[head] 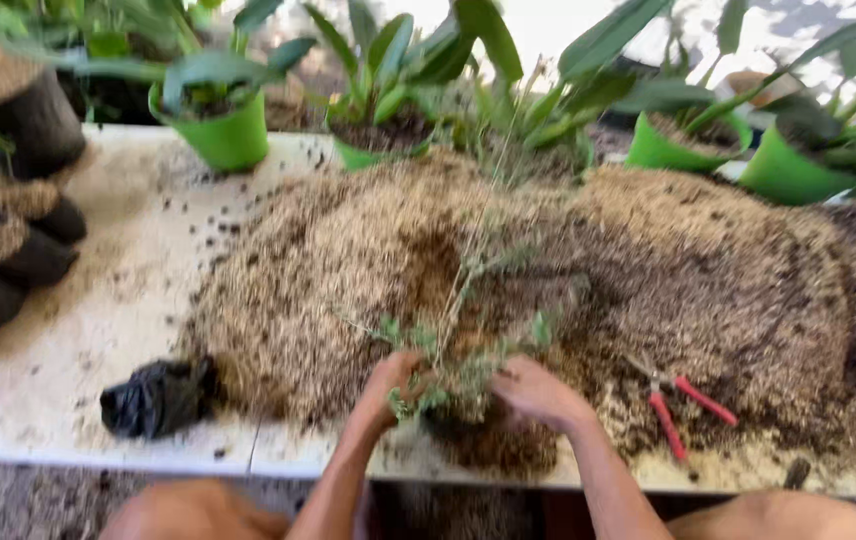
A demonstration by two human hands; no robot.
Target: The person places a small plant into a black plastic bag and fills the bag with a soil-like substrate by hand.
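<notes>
My left hand point(388, 385) and my right hand point(538, 392) press from either side on a small black bag of soil point(463, 425) at the near edge of the table. A thin seedling point(468, 300) with small green leaves and a long wiry stem stands in that bag between my hands. The bag sits against a large heap of brown, husk-like potting mix point(548, 270). Both hands are curled against the bag's top and the soil around the stem.
Red-handled pruning shears point(676, 400) lie on the mix to the right. A crumpled black plastic bag point(158, 398) lies at the left. Filled black bags point(8, 250) are stacked far left. Green pots point(223, 125) with leafy plants line the back of the white table point(98, 330).
</notes>
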